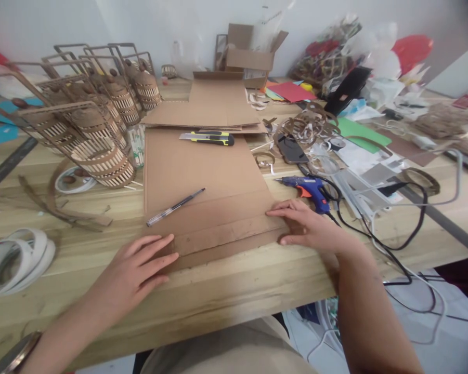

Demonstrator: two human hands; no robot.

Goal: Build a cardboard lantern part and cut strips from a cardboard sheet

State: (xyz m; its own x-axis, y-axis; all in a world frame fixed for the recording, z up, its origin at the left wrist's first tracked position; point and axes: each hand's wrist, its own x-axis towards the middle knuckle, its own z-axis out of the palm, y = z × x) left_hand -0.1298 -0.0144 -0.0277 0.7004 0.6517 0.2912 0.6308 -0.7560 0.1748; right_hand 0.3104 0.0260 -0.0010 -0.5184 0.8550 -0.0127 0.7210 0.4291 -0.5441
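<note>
A brown cardboard-like strip lies lengthwise across the near part of a flat cardboard sheet. At the strip's left end, my left hand rests with fingers spread, fingertips touching it. My right hand has the strip's right end between its thumb and fingers, its palm partly hiding that end. A clear-barrelled pen lies on the sheet just beyond the strip. Farther back on the cardboard is a yellow-and-black utility knife. Just beyond my right hand sits a blue glue gun with an orange trigger.
Several woven bamboo lanterns with handles crowd the left. White rolled strips lie at the near left. A phone, tangled brown strips and cables cover the right. An open cardboard box stands against the wall.
</note>
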